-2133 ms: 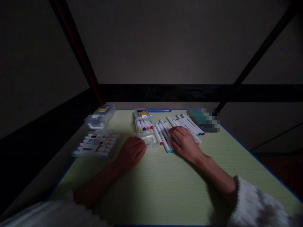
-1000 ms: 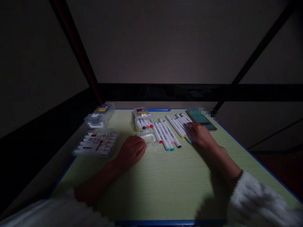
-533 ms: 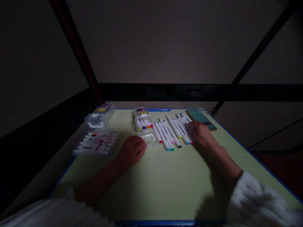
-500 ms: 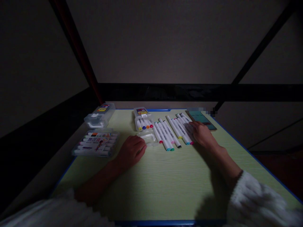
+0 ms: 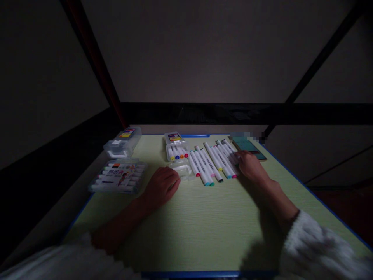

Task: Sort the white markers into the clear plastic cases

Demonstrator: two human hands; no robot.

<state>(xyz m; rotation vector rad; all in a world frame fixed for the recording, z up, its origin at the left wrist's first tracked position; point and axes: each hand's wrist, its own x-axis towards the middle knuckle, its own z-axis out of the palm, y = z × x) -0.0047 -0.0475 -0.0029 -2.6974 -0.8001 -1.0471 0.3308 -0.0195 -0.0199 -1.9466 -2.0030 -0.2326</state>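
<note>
My right hand [image 5: 251, 166] is closed at the right end of a row of white markers [image 5: 223, 157], its fingertips pinched on the rightmost marker [image 5: 229, 146]; the hand partly hides it. Left of this row lies another group of white markers [image 5: 206, 166] with caps of red, teal, green, pink and black. My left hand [image 5: 161, 187] rests on the table with fingers curled, against the left edge of the clear lid [image 5: 183, 170] of an open marker case [image 5: 176, 144]. Its fingertips are hidden. Yellow, blue, orange and red-capped markers lie inside this case.
At the left stands a closed clear case [image 5: 124, 142] with a handle. In front of it lies a clear case full of markers [image 5: 118, 177] with a printed label. A phone [image 5: 249, 148] lies beyond my right hand. The pale green table [image 5: 192, 229] has a blue edge.
My right hand has shifted slightly right, and the markers beside it have moved a little. My left hand has stayed still.
</note>
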